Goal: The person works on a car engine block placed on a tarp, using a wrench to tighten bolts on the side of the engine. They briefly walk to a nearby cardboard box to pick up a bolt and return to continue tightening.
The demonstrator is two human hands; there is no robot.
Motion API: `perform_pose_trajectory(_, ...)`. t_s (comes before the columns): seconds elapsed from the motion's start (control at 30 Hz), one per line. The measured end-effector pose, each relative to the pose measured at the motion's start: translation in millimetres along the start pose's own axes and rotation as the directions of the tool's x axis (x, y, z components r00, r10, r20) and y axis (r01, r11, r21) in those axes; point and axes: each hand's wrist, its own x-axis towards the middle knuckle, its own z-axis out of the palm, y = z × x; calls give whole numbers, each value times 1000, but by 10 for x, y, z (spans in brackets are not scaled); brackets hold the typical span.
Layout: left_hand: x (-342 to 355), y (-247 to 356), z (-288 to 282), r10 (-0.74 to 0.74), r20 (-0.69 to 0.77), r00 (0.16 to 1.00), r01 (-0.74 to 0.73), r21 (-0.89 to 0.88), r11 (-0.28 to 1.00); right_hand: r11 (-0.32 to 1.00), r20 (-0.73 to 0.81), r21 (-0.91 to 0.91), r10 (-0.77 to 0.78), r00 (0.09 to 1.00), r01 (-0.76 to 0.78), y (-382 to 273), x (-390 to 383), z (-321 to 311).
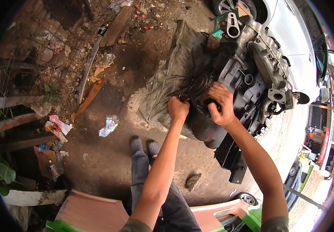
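A large, greasy engine [248, 81] lies tilted on the right, with a silver metal manifold [269, 65] along its upper right side. My left hand [178, 107] is closed at the engine's left end, beside a dark round part [200, 87]. What its fingers grip is small, dark and mostly hidden. Just to the right, my right hand [221, 103] curls over a black part of the engine, thumb bent toward the left hand. Its fingertips are partly hidden, and the exact kind of that black part does not show. Under the engine's left end spreads a dirty grey-green cloth sack [169, 73].
A white car [294, 34] stands behind the engine. Wooden planks [116, 27], rubble and litter lie to the left, with a crumpled plastic wrapper [109, 125] on the ground. A stone [193, 181] lies right of my feet. A pinkish-orange body panel [91, 210] is at the lower edge.
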Motion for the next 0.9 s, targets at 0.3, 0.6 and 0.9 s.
perform_pose_trajectory(0.3, -48, -22, -50, 19, 34, 999, -8, -280, 960, 1000, -21, -6, -27, 999, 27, 6, 4, 6)
perform_pose_trajectory(0.6, -60, -12, -48, 39, 29, 999, -36, -80, 996, 1000, 3, -4, -15, 1000, 15, 18, 1, 11)
perform_pose_trajectory(0.9, -74, 63, -37, 158, -44, 987, -151, 121, 981, 1000, 24, -14, 5, 1000, -4, 14, 0, 4)
